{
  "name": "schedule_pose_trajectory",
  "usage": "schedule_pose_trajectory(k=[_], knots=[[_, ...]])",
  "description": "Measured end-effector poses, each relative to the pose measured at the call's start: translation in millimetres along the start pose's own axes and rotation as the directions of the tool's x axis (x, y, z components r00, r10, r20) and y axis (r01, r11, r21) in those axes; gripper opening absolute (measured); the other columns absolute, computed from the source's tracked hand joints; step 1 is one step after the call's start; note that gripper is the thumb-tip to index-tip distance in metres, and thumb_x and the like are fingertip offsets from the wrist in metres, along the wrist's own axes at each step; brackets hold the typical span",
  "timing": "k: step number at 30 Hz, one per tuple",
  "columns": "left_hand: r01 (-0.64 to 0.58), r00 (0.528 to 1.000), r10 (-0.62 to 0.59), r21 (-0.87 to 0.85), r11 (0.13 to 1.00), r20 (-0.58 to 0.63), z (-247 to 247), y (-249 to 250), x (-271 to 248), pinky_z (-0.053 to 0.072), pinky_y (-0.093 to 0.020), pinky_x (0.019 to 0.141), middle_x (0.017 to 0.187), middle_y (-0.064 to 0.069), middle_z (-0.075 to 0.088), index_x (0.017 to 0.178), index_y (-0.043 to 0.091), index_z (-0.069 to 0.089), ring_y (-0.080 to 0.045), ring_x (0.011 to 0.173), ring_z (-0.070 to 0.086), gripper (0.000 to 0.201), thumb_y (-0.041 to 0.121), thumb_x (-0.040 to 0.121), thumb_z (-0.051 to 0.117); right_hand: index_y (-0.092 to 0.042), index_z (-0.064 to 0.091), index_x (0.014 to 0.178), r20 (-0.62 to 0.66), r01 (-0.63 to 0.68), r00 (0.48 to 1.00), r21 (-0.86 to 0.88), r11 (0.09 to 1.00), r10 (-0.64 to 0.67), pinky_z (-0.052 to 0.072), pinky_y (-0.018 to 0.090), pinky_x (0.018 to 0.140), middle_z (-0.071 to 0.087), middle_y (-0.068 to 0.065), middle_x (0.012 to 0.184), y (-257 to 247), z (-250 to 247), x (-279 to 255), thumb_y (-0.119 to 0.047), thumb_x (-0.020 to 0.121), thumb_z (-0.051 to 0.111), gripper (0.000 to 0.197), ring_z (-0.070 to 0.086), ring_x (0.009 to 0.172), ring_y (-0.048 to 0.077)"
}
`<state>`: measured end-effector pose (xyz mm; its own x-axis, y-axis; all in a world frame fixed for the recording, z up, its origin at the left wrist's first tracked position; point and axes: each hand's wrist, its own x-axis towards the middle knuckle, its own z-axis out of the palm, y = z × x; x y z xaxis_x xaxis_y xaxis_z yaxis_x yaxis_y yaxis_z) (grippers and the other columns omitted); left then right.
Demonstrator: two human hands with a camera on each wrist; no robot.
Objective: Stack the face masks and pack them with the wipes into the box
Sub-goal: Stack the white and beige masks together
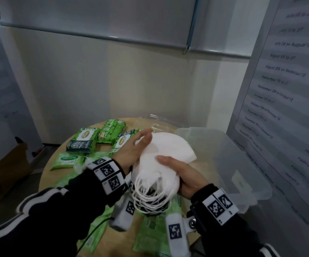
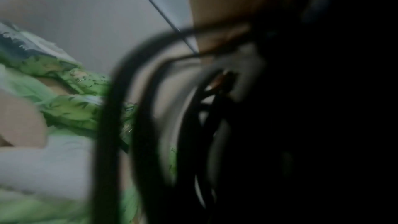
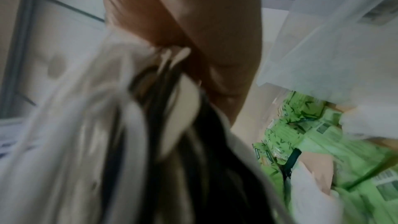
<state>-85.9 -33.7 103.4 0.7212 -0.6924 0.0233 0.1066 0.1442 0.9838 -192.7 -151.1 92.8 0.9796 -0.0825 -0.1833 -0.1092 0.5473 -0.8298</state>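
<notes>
The stack of face masks (image 1: 161, 160) is held in the air above the round table (image 1: 44, 175), between both hands. The masks are soft white fabric, folded into curved fan shapes and pressed together in layers; thin elastic ear loops (image 1: 150, 195) hang from the near end in a tangle of white and black cords. The right hand (image 1: 183, 175) cups the stack from its right side, thumb lying across the top sheet and fingers curled beneath. The left hand (image 1: 131, 151) lies against the stack's left edge with fingers extended flat, pressing rather than gripping.

Just right of the stack stands the box (image 1: 242, 164), translucent frosted plastic with rounded corners; its contents cannot be made out. Left of and behind the stack lie glossy green wipes packs (image 1: 86, 140), some printed with leaves and one with a dark label; more flat green packs lie below the stack, partly covered by the sleeves and wrist cameras. Behind the stack lies something of clear plastic, too faint to identify.

Both wrist views are blurred: the left shows black cords and green packs (image 2: 71, 108), the right shows pale mask edges (image 3: 64, 125) beside the palm.
</notes>
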Motion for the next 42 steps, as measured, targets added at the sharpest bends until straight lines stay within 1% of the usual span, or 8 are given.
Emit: schedule_pose_trajectory(k=[4, 8, 16, 24, 31, 33, 38, 42], knots=[[0.006, 0.998, -0.012, 0.103, 0.995, 0.055, -3.3, -8.4, -0.6, 0.055, -0.043, 0.081, 0.112, -0.013, 0.067, 0.127, 0.02, 0.05, -0.03, 0.099, 0.066, 0.117, 0.085, 0.032, 0.068, -0.004, 0.057, 0.123, -0.082, 0.048, 0.994, -0.192, 0.98, -0.065, 0.048, 0.052, 0.096, 0.066, 0.017, 0.117, 6.2, 1.9, 0.1, -0.011, 0.071, 0.073, 0.055, 0.062, 0.109, 0.035], [-0.12, 0.992, 0.106, 0.28, 0.952, 0.066, -11.2, 2.9, -3.3, 0.053, -0.025, 0.079, 0.119, 0.002, 0.059, 0.126, 0.032, 0.045, -0.014, 0.101, 0.063, 0.107, 0.075, 0.033, 0.076, -0.01, 0.061, 0.119, -0.158, 0.159, 0.963, -0.322, 0.933, -0.218, 0.056, 0.042, 0.084, 0.07, 0.011, 0.111, 2.5, 1.0, 0.4, -0.006, 0.072, 0.077, 0.049, 0.067, 0.101, 0.027], [-0.642, 0.765, 0.389, 0.655, 0.399, 0.513, -1.7, 23.2, -10.7, 0.017, -0.009, 0.108, 0.14, 0.01, 0.036, 0.14, 0.028, 0.028, 0.003, 0.13, 0.027, 0.093, 0.048, 0.062, 0.075, -0.009, 0.062, 0.114, -0.139, 0.236, 0.933, -0.46, 0.856, -0.332, 0.053, 0.025, 0.063, 0.071, 0.008, 0.1, -8.6, 4.6, -4.6, -0.021, 0.055, 0.082, 0.063, 0.069, 0.084, 0.015], [-0.598, 0.8, 0.383, 0.659, 0.456, 0.461, -6.0, 9.4, -12.5, 0.022, -0.01, 0.107, 0.135, 0.009, 0.034, 0.14, 0.032, 0.023, -0.001, 0.126, 0.032, 0.109, 0.053, 0.05, 0.081, -0.024, 0.065, 0.107, 0.088, 0.235, 0.972, -0.422, 0.875, -0.219, 0.053, 0.037, 0.089, 0.07, 0.005, 0.106, -16.3, 6.9, -20.5, -0.006, 0.071, 0.075, 0.042, 0.066, 0.1, 0.022], [-0.122, 0.962, -0.004, 0.443, 0.888, 0.272, -15.5, 4.7, -9.2, 0.047, -0.028, 0.097, 0.129, 0.005, 0.053, 0.139, 0.033, 0.03, -0.002, 0.114, 0.055, 0.12, 0.021, 0.039, 0.095, -0.005, 0.061, 0.114, -0.152, 0.326, 0.91, -0.31, 0.893, -0.385, 0.056, 0.03, 0.068, 0.072, 0.008, 0.101, -19.8, -2.4, -24.6, -0.006, 0.064, 0.075, 0.051, 0.07, 0.091, 0.021], [-0.074, 0.937, -0.102, 0.475, 0.877, 0.334, -19.4, 1.7, -11.4, 0.049, -0.032, 0.096, 0.128, 0.009, 0.054, 0.132, 0.039, 0.033, -0.007, 0.115, 0.056, 0.112, 0.02, 0.039, 0.094, -0.003, 0.063, 0.109, -0.23, 0.341, 0.898, -0.178, 0.923, -0.376, 0.056, 0.032, 0.065, 0.073, 0.01, 0.094, -24.5, -10.0, -25.4, -0.01, 0.064, 0.071, 0.046, 0.07, 0.084, 0.023], [-0.137, 0.911, -0.135, 0.593, 0.793, 0.39, 0.8, -4.6, -12.0, 0.042, -0.002, 0.08, 0.109, 0.026, 0.055, 0.12, 0.03, 0.041, 0.022, 0.091, 0.053, 0.085, -0.003, 0.056, 0.086, 0.001, 0.06, 0.114, -0.238, 0.266, 0.929, -0.104, 0.958, -0.284, 0.057, 0.037, 0.07, 0.07, 0.016, 0.102, -20.7, -13.9, -23.2, -0.009, 0.069, 0.074, 0.048, 0.069, 0.09, 0.029], [-0.147, 0.918, -0.095, 0.555, 0.819, 0.384, 7.4, -7.9, -4.6, 0.05, -0.026, 0.09, 0.115, -0.005, 0.065, 0.113, 0.011, 0.057, -0.01, 0.103, 0.062, 0.061, 0.001, 0.056, 0.076, 0.001, 0.059, 0.117, -0.211, 0.243, 0.936, -0.196, 0.95, -0.283, 0.056, 0.035, 0.072, 0.069, 0.017, 0.111, -6.3, -14.6, -21.0, -0.007, 0.069, 0.071, 0.051, 0.068, 0.099, 0.029]])
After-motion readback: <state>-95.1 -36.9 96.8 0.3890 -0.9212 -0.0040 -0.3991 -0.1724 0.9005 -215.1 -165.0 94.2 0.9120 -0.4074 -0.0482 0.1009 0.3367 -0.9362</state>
